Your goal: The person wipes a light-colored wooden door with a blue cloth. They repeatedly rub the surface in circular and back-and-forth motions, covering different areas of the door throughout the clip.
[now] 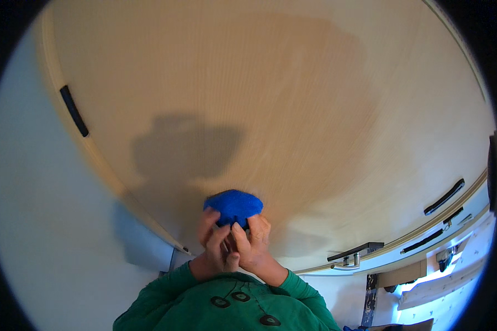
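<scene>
A blue piece of fabric or sponge (234, 202) is in front of my chest, before a wood-veneer door panel (273, 103). My right hand (253, 242) grips its near right edge, thumb and fingers pinching it. At the near left edge is my left hand (215, 242), its fingers bent, spread and slightly blurred. They overlap the blue piece in the view; whether they hold it I cannot tell. The palms are close together. Beneath the blue piece, a small dark part shows between the thumbs. Whether the piece touches the door is unclear.
On the lower right, a metal lever handle (350, 262) stands at the door's edge. Black strips (74, 111) sit at the left edge and a black bar (444, 197) at the right. A pale wall (45, 207) runs along the left. A bright curtained window (443, 285) is at lower right.
</scene>
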Available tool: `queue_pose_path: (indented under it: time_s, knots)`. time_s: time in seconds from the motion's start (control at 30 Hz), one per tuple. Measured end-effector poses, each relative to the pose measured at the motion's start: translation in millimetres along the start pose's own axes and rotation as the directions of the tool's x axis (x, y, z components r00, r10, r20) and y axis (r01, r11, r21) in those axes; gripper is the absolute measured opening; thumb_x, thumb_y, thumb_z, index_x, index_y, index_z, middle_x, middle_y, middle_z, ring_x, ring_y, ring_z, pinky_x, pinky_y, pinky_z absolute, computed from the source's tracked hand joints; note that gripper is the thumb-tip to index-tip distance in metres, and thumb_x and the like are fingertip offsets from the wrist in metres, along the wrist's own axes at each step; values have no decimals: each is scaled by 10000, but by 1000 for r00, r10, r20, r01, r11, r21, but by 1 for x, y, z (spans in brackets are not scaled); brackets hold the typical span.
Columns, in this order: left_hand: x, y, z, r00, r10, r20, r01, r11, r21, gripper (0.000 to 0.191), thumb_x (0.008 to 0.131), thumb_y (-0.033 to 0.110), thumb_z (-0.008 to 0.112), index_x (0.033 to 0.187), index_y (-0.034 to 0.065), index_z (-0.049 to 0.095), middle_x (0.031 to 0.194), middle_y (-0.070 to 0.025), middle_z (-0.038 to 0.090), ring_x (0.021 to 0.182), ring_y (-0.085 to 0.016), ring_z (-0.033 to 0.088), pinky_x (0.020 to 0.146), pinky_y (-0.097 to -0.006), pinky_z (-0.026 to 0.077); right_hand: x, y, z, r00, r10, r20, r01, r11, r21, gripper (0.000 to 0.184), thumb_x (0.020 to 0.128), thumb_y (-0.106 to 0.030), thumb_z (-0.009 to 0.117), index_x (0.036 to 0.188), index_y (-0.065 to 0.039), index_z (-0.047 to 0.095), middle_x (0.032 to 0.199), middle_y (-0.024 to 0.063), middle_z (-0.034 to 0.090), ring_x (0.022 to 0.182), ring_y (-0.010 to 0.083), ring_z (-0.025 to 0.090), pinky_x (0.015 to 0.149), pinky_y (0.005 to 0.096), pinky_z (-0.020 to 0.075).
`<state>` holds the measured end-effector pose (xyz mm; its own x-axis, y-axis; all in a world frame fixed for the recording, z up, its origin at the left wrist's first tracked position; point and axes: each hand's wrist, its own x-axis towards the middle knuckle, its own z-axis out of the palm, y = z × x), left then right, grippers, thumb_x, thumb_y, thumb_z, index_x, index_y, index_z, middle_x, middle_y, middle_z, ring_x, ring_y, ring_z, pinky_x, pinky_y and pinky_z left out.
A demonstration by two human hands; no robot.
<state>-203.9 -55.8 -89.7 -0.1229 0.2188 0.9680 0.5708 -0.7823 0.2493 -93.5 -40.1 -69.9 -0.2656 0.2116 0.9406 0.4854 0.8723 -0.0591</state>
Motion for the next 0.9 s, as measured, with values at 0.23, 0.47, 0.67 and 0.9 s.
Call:
queue_pose_path:
  time_s: [0.23,0.47,0.67,0.9]
  knots:
    - [10,1,-4,994,-103,27,89,947,309,566,926,330,504,1356,-30,426,1384,-267,329,1276,-426,366,1028,-510,346,-2,-1,-16,990,131,58,-143,939,314,502,740,89,622,1230,59,517,1267,297,508,1066,448,561,901,491,472]
    - [13,-1,27,996,-53,-75,80,901,426,689,898,433,623,1370,-16,401,1396,-251,294,1311,-481,287,1027,-597,300,-4,3,-33,995,84,51,-94,963,252,527,750,119,555,1262,19,485,1272,280,517,1106,411,552,923,448,459]
    - [23,-4,36,998,-15,-65,47,845,532,697,917,439,600,1385,-11,346,1442,-267,247,1343,-490,262,1073,-634,218,-10,11,-47,988,132,-78,-124,987,98,414,737,87,566,1140,0,610,1186,210,570,1054,347,565,916,406,463]
    - [82,-48,14,893,3,-450,143,946,290,546,924,255,532,1371,-10,366,1523,-314,185,1409,-476,196,1120,-622,128,-22,24,-62,977,190,-101,-185,981,57,454,711,121,551,1144,-4,604,1140,199,582,1011,333,556,864,395,461]
